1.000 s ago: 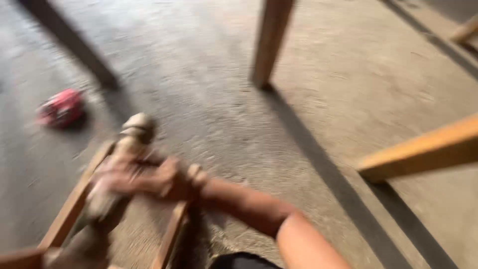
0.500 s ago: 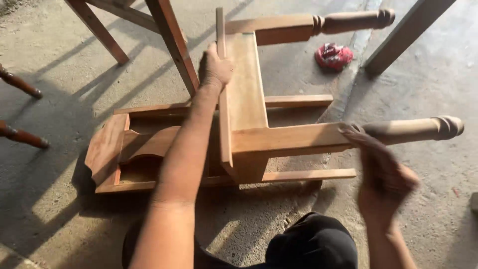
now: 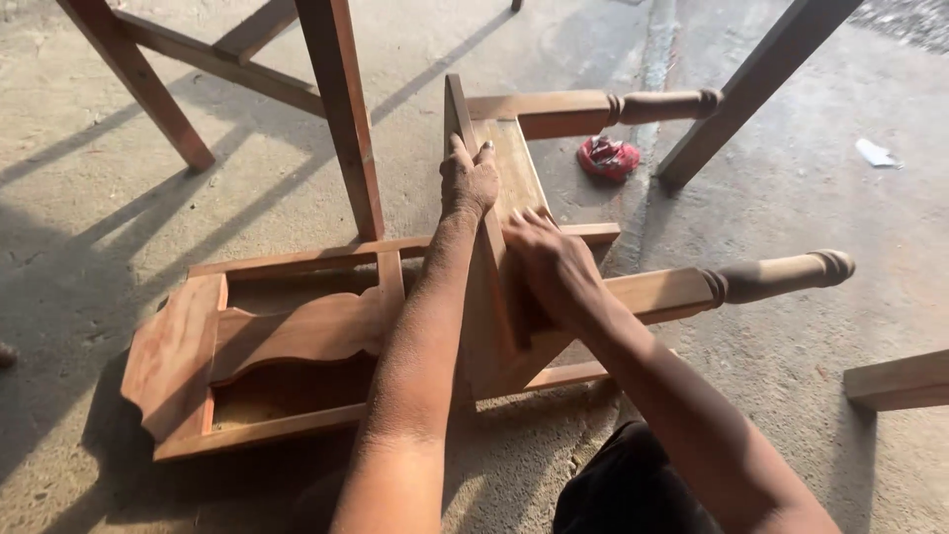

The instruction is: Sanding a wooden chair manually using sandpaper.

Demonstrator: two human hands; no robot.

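An unfinished wooden chair lies on its back on the concrete floor, its turned front legs pointing right. My left hand grips the upper edge of the chair's seat frame. My right hand presses flat, fingers together, on the seat frame's surface just right of my left forearm; whether it holds something small I cannot tell. The carved backrest lies flat at the left.
A wooden table or trestle stands behind, with one leg close to the chair and another at the upper right. A red crumpled cloth lies on the floor. A wooden beam end juts in at the right edge.
My right hand has moved from the near turned leg left onto the seat frame. My left hand stays on the frame's upper edge. The view has shifted slightly.
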